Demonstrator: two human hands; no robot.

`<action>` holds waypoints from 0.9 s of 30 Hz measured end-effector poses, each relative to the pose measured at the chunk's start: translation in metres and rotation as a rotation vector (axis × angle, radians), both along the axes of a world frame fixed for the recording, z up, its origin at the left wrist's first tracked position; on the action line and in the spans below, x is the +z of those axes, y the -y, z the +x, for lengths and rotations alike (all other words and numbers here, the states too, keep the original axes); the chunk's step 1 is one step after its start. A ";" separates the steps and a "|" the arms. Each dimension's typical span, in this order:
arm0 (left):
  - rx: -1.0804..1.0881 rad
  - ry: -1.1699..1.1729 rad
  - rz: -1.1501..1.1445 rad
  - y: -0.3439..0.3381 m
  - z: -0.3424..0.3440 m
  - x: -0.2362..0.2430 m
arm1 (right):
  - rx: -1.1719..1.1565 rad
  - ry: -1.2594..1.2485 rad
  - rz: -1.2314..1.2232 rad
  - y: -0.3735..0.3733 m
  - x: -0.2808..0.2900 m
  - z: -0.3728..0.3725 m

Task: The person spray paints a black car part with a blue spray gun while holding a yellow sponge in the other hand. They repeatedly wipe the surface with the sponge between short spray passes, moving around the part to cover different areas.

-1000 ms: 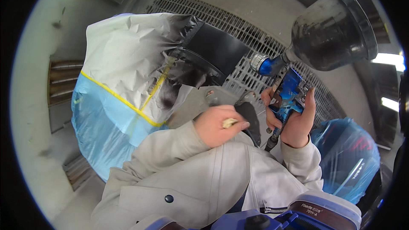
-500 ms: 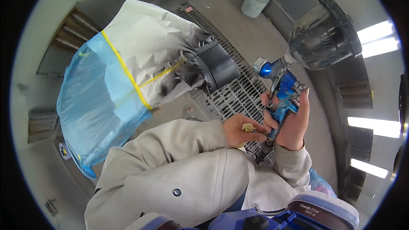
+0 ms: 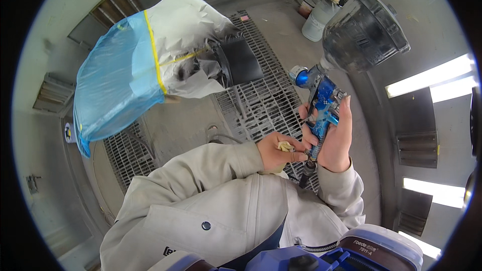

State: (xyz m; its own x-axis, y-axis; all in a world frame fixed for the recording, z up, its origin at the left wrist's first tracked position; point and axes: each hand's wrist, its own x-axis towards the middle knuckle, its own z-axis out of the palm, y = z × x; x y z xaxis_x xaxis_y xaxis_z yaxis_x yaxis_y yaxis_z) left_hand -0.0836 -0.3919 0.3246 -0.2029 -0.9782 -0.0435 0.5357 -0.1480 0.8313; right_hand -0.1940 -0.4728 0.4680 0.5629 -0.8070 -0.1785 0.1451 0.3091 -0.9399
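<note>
1. Head view is looking down over a pale grey work jacket (image 3: 216, 211) into a spray booth; I am seeing a concrete floor (image 3: 175, 130) with a metal floor grating (image 3: 261, 95) running from twelve o'clock down to the centre.
2. My right hand (image 3: 335, 138) is wrapping closed around the grip of a blue spray gun (image 3: 321, 105) at about three o'clock from centre, thumb side facing me, fingers curling round the handle.
3. The gun is standing nearly upright, its large dark paint cup (image 3: 364, 30) tilting away toward one o'clock, above the grating.
4. My left hand (image 3: 278, 151) is curling narrow around a small yellowish wad (image 3: 286, 146), with its fingertips touching the base of the gun's handle, just beside the right palm.
5. A dark hose (image 3: 305, 173) is hanging off the bottom of the handle, between the two wrists.
6. At ten to eleven o'clock a part masked in white paper (image 3: 186, 25) and blue plastic film (image 3: 115, 80), edged with yellow tape (image 3: 153, 50), is standing with a black panel (image 3: 241, 62) exposed.
7. A white bucket (image 3: 317, 20) is sitting at one o'clock by the far wall.
8. Bright light panels (image 3: 432, 78) are glowing at three o'clock.
</note>
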 end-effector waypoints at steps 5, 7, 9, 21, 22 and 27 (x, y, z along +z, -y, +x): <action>0.042 0.056 0.004 -0.004 -0.009 0.008 | 0.030 -0.019 -0.062 -0.004 0.006 -0.006; 0.068 0.117 -0.013 -0.006 -0.007 0.010 | 0.024 -0.020 -0.073 -0.005 0.006 -0.003; 0.102 0.090 -0.020 -0.009 -0.007 0.009 | 0.020 -0.032 -0.087 -0.007 0.002 0.001; -0.123 1.158 -0.264 -0.039 -0.009 -0.102 | 0.034 -0.083 -0.210 0.015 0.056 0.040; -0.115 1.206 -0.159 -0.044 -0.004 -0.128 | 0.029 -0.138 -0.231 0.018 0.064 0.039; 0.216 1.311 0.073 -0.136 0.034 -0.263 | 0.151 -0.297 -0.317 0.033 0.092 0.031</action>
State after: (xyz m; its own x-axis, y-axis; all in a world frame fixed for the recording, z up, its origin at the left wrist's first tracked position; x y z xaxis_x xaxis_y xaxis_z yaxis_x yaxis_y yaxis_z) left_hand -0.0499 -0.2563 0.0617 0.1871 -0.9724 -0.1395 -0.6322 -0.2278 0.7405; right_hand -0.1625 -0.5056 0.5600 0.6403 -0.7606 -0.1077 -0.1697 -0.0034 -0.9855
